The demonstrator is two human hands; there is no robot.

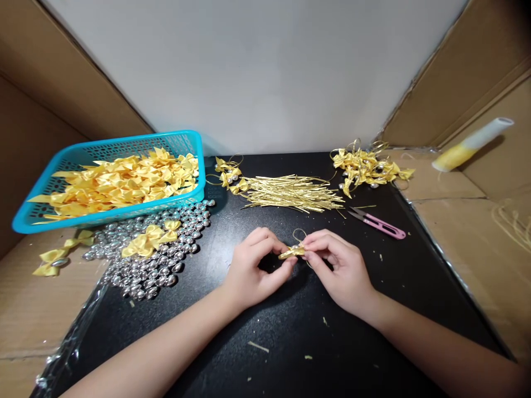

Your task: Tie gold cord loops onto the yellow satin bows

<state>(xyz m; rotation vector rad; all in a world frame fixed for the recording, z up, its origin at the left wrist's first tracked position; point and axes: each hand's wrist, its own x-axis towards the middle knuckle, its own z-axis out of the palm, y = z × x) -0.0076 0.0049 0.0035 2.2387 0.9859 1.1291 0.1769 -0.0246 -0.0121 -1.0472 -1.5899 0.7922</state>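
Note:
Between my two hands, over the middle of the black table, is a yellow ribbon bow with a loop of thin gold cord standing up from it. My left hand pinches the bow's left side between thumb and fingers. On the other side, my right hand is closed with its fingertips on the bow's right end and the cord. The fingertips hide part of the bow. Just beyond my hands lies a pile of cut gold cords. Pink thread snips rest to the right of it.
A blue basket of yellow bows stands at the left. Silver beads spread in front of it, with loose bows on top. Bows with cord loops are heaped at back right. A yellow-white tube leans by the cardboard wall.

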